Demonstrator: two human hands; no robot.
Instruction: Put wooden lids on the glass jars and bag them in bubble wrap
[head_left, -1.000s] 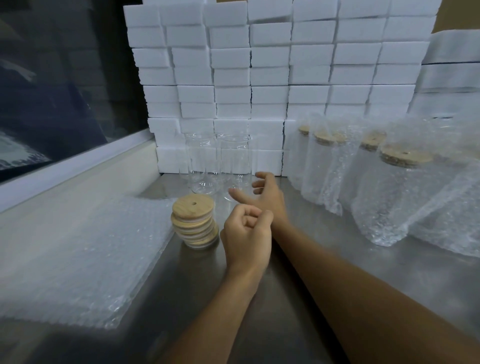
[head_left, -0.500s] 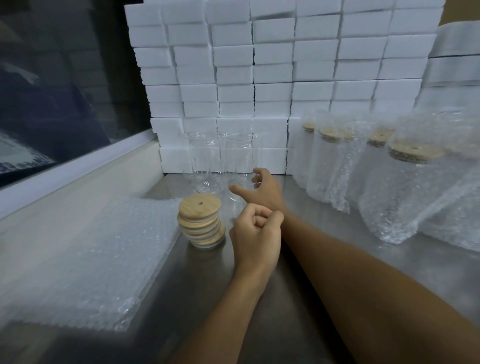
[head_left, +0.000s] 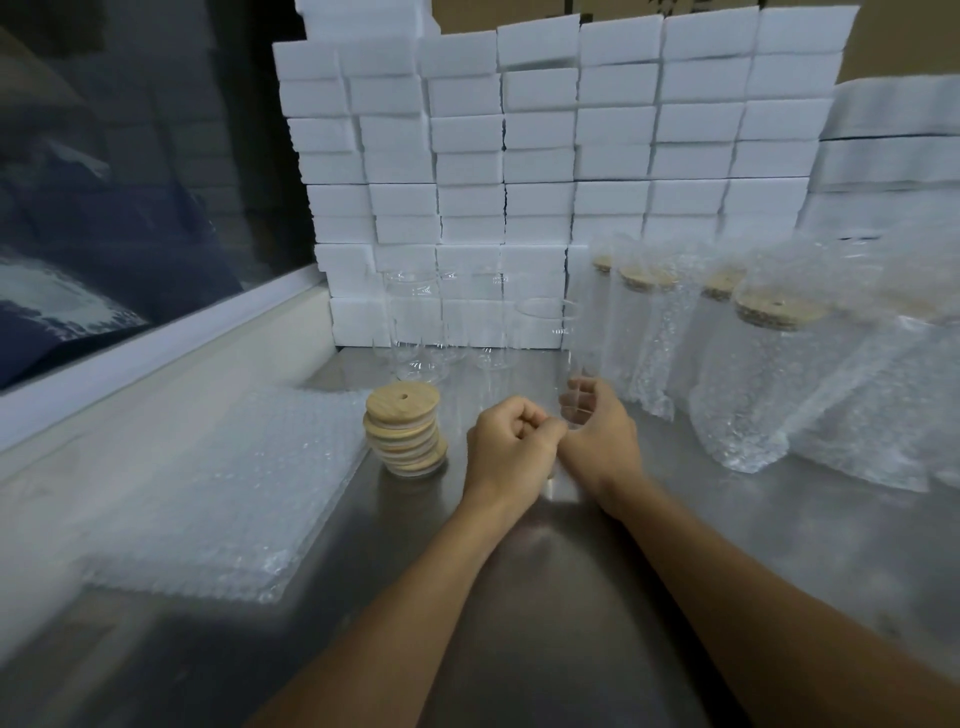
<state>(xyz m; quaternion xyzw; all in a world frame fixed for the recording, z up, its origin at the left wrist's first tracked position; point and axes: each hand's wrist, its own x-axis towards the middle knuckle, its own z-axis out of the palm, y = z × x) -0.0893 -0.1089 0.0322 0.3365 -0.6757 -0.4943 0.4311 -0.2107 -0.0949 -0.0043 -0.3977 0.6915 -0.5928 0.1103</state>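
Glass jars sealed with wooden lids and sleeved in bubble wrap (head_left: 737, 384) stand in a row at two o'clock on a steel worktop (head_left: 545, 597), backed at twelve o'clock by a wall of stacked white foam boxes (head_left: 540, 156). At nine o'clock lies a flat pile of bubble-wrap bags (head_left: 208, 493). Bare, unlidded jars (head_left: 415, 332) cluster at eleven o'clock against the lowest boxes, clear and hard to tell apart. A leaning stack of round wooden lids (head_left: 405, 431), each with a small hole in its top, sits just left of center, beside the pile of bags. At center, the right hand (head_left: 602, 431) curls its fingers around the lower part of one clear, lidless jar (head_left: 550, 353), whose rim rises above the hand. The left hand (head_left: 509, 447) is balled into a fist, holding nothing visible, its knuckles touching the right hand's thumb side.
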